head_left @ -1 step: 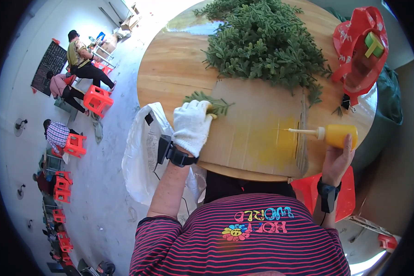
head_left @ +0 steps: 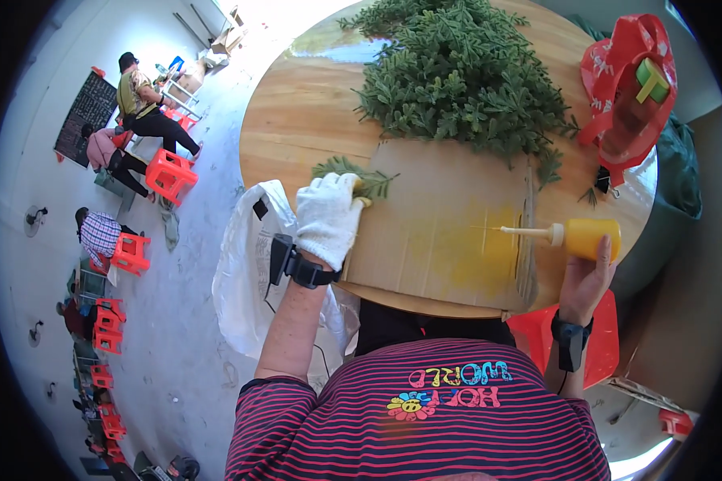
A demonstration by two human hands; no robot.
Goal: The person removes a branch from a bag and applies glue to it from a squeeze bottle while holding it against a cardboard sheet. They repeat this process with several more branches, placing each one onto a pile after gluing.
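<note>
My left hand [head_left: 329, 220], in a white work glove, is closed on a green pine sprig [head_left: 377, 186] at the left edge of a flat cardboard sheet [head_left: 425, 232]. The sprig's needles show on both sides of the fingers; its stem is hidden by the glove. My bare right hand [head_left: 590, 276] grips a yellow squeeze bottle [head_left: 590, 238] lying on its side in the air, its long pale nozzle pointing left over the cardboard. Yellow stains spread across the cardboard under the nozzle tip. Beyond the sheet lies a large heap of green pine sprigs [head_left: 457, 80].
The round wooden table [head_left: 297, 120] carries a red bag [head_left: 602, 144] with a green-lidded bottle at its far right. A white sack [head_left: 241, 297] hangs by the table's left edge. Red stools [head_left: 171, 176] and several seated people are along the left wall.
My left hand has shifted slightly left with the sprig, which has turned a little. The squeeze bottle has moved slightly left in my right hand.
</note>
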